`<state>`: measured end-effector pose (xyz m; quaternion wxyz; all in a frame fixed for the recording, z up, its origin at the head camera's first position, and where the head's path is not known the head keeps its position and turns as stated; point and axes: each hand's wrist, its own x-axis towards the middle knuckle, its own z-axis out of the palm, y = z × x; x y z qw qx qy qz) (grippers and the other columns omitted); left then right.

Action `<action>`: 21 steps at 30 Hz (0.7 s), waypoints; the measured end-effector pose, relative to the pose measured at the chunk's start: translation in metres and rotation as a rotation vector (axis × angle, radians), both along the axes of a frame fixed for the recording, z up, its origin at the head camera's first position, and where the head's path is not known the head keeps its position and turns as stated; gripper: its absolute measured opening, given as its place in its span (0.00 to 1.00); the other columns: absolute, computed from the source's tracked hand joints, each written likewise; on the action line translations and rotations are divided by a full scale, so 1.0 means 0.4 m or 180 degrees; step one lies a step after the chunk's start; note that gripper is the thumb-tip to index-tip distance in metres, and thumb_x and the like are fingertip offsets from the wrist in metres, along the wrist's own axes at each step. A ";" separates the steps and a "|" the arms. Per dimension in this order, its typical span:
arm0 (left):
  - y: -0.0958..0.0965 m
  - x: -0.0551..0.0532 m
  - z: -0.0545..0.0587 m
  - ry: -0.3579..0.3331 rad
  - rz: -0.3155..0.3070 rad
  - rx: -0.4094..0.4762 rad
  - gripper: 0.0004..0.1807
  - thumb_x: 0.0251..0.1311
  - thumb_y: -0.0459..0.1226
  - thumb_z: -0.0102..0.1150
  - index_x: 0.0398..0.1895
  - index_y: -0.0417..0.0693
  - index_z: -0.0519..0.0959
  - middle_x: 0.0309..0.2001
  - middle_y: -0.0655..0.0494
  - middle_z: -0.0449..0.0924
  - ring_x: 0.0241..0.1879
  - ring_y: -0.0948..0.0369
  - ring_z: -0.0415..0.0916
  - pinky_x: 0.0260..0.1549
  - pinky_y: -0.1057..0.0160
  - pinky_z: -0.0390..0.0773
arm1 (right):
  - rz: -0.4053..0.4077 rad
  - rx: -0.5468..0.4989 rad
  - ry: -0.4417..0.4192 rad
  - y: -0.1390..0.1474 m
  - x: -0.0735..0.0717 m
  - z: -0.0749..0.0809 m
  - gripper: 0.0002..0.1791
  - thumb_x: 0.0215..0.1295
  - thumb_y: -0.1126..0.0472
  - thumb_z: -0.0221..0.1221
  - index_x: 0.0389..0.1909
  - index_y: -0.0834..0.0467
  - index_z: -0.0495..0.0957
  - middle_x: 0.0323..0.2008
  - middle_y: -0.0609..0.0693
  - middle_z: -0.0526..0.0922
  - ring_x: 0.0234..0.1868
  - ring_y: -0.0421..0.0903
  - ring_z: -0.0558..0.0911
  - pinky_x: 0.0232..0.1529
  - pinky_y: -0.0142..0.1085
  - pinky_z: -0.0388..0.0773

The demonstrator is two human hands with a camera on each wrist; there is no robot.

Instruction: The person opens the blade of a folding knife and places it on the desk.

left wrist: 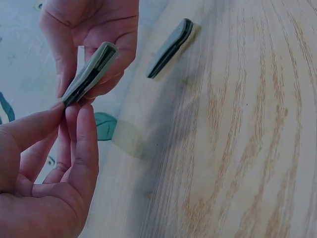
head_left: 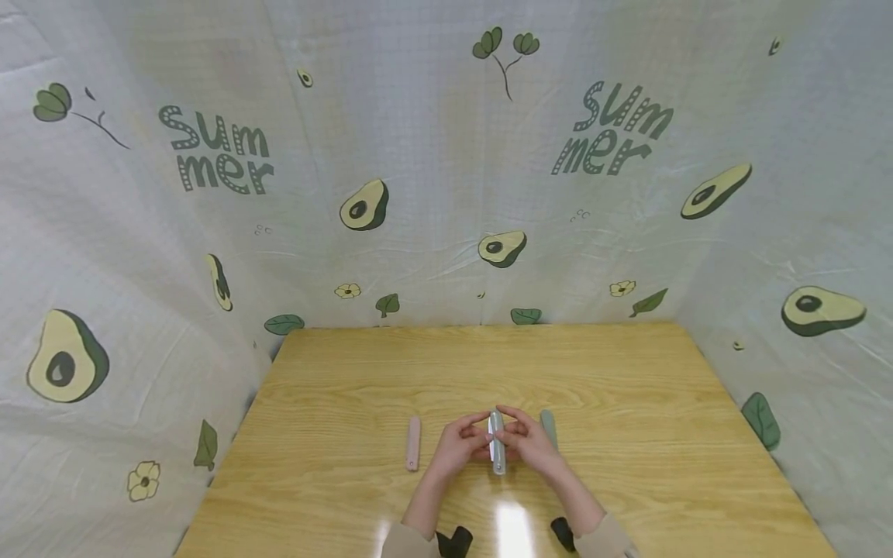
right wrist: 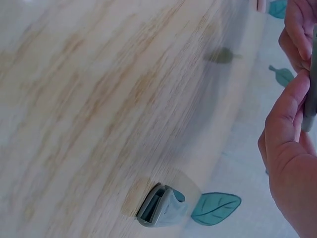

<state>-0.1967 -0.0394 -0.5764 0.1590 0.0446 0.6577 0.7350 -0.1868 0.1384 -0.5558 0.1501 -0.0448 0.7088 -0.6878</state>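
Both hands hold a pale grey-green folding knife upright over the table, with a strip of white blade showing along its left side. My left hand pinches it from the left between thumb and fingertips, at the blade side. From the right, my right hand grips the handle with thumb and fingers. In the left wrist view the dark slot of the held knife faces the camera. A second green folding knife, folded, lies on the table just beyond the right hand. A folded pink one lies left of the left hand.
The wooden table is enclosed by a hanging white cloth printed with avocados, leaves and lettering. Black straps show near the wrists at the front. A bright glare lies on the tabletop between the forearms.
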 end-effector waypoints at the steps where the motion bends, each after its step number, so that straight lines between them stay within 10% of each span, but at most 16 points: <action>1: 0.000 0.000 0.000 0.0006 -0.0006 -0.0011 0.25 0.61 0.27 0.60 0.63 0.34 0.72 0.31 0.53 0.80 0.30 0.61 0.81 0.39 0.55 0.87 | -0.0008 0.0020 -0.0001 0.000 0.000 0.001 0.31 0.70 0.66 0.56 0.70 0.69 0.57 0.38 0.56 0.78 0.35 0.44 0.80 0.35 0.39 0.85; 21: 0.006 0.003 -0.004 0.0132 0.0184 -0.0056 0.24 0.57 0.26 0.61 0.58 0.30 0.74 0.31 0.54 0.79 0.30 0.63 0.79 0.39 0.54 0.86 | -0.0160 0.0084 -0.0073 0.015 -0.001 -0.007 0.31 0.69 0.66 0.57 0.71 0.65 0.59 0.39 0.56 0.76 0.36 0.46 0.78 0.39 0.45 0.84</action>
